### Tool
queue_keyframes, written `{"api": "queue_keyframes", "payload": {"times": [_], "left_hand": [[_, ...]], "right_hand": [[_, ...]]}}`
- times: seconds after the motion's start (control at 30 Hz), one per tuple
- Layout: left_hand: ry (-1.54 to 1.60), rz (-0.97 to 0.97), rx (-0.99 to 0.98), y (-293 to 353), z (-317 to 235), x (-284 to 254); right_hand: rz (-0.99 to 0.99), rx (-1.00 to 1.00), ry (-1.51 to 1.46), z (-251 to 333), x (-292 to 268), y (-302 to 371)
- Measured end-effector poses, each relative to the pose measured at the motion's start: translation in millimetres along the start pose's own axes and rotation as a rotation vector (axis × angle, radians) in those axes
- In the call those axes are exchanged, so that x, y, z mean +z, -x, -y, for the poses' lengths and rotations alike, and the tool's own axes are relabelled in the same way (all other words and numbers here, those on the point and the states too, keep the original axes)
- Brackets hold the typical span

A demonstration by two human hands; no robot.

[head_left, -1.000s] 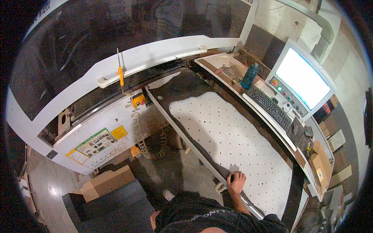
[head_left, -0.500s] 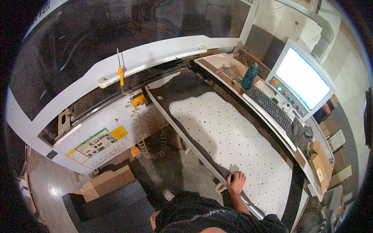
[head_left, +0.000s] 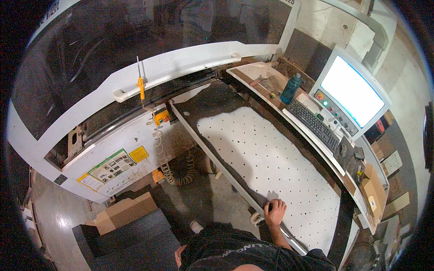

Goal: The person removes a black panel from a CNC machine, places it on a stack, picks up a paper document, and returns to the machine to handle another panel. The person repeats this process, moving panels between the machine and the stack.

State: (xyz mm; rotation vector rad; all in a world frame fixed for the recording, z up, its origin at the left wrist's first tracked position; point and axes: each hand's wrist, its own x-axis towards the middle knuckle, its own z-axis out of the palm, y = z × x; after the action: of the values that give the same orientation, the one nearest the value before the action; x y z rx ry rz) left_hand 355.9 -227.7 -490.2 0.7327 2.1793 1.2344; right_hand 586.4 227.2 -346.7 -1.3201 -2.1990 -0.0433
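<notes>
My right hand (head_left: pixel 275 212) rests on the near edge of a white perforated table (head_left: pixel 271 158), close to its metal rail. Its fingers are curled, and a small dark patch shows between thumb and forefinger; I cannot make out what it is. Only a sliver of my left hand (head_left: pixel 179 255) shows, low beside my dark shirt, its fingers mostly hidden. Under the rail near my right hand sits a pale clamp-like fitting (head_left: pixel 256 219).
Beyond the table, a side shelf bears a keyboard (head_left: pixel 312 124), a teal bottle (head_left: pixel 290 88) and a lit monitor (head_left: pixel 352 92). A large white machine (head_left: pixel 181 70) carries a yellow air gun (head_left: pixel 141 88) with a coiled hose (head_left: pixel 174 178). Dark panels (head_left: pixel 131 244) stand at lower left.
</notes>
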Motion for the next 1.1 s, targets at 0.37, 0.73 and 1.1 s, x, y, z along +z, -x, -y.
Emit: {"api": "queue_keyframes", "payload": {"times": [0.37, 0.73, 1.1], "left_hand": [[-0.012, 0.013, 0.013, -0.2, 0.5, 1.1], [-0.706, 0.268, -0.044, -77.0, -51.8, -108.3], [-0.503, -0.757, 0.644, -385.8, -315.2, -251.2]], "right_hand": [[-0.006, -0.003, -0.012, -1.3, -1.5, 0.5], [-0.012, -0.001, -0.114, -3.0, -9.4, 2.9], [-0.047, 0.059, -0.087, -7.8, -9.3, 3.1]]}}
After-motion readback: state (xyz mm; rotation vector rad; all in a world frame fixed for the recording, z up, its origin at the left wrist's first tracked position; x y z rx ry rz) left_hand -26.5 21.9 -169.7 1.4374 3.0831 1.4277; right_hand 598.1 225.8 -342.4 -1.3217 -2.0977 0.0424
